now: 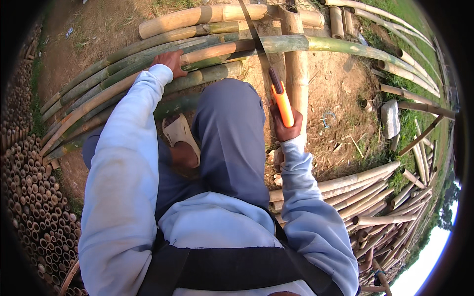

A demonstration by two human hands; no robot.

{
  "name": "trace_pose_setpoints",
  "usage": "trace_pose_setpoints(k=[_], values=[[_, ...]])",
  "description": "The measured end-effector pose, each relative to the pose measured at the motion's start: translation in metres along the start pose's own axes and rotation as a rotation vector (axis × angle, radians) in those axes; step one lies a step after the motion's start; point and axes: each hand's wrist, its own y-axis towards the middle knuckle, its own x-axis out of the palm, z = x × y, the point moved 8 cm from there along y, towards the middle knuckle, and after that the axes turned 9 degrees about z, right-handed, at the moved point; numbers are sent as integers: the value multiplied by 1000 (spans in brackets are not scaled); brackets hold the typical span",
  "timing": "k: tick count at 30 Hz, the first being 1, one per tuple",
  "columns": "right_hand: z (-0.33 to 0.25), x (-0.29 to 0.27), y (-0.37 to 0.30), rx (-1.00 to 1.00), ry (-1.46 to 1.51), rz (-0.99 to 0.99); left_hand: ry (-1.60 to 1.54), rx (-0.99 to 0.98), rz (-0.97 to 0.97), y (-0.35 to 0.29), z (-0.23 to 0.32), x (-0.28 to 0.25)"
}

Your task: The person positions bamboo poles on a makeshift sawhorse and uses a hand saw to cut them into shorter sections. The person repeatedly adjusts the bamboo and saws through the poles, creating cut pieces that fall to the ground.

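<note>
My left hand (170,63) is wrapped round a long bamboo pole (217,51), pressing on it left of my raised knee. In my right hand (287,127) is the orange handle of a handsaw (282,102). Its dark blade runs away from me and crosses the pole, right of my left hand; whether the teeth have entered the wood I cannot tell. Under and beside the pole lies a thick, pale bamboo log (296,74), pointing away from me. Several greenish bamboo poles (126,64) lie side by side around my left hand.
Cut bamboo ends (42,212) are stacked at the left. More poles (365,190) lie piled at the lower right, and a pale block or sack (390,119) rests on the grass. My sandalled foot (181,138) is on the dirt near the poles.
</note>
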Motion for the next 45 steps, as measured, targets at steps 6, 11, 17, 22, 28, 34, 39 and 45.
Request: trace_pose_setpoints(k=[6,11,17,22,28,34,39,45], values=[[33,-14,-52,77,-82,19,51,16,17,-2,1,-1],[-5,-57,-125,-145,-130,57,54,13,-2,-1,-1,9],[-6,21,15,-124,-55,31,2,4,21,5,-1,1],[28,-32,-80,76,-83,17,38,12,28,4,0,-3],[-3,-57,-122,-26,-191,21,30,1,2,-1,2,7],[14,11,20,-14,-62,30,67,10,27,4,4,-9],[22,-49,-109,298,-98,8,56,9,-8,2,2,0],[-14,-36,-71,88,-157,18,11,-36,-2,0,2,6]])
